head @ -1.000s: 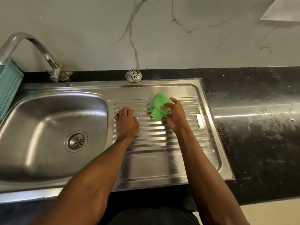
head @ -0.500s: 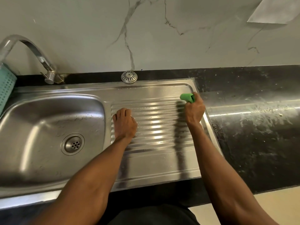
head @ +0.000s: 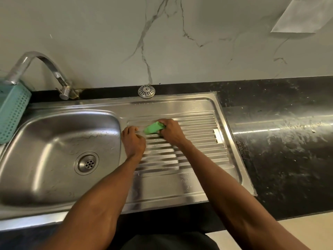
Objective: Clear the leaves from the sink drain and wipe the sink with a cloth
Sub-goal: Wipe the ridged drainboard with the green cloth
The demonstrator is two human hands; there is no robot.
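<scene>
A steel sink with a round drain fills the left of the view; no leaves show in the drain. Its ribbed drainboard lies to the right. My right hand grips a bunched green cloth and presses it on the upper left ribs of the drainboard. My left hand rests on the drainboard's left edge, just left of the cloth, with its fingers bent down against the steel and nothing in it.
A curved steel tap stands at the back left. A teal perforated basket hangs at the far left. A round metal strainer cap sits behind the drainboard. Black stone counter extends right, streaked with wet marks.
My right hand has swept the green cloth from the drainboard's upper right corner leftward across the ribs, ending beside my left hand. My left hand has stayed in place.
</scene>
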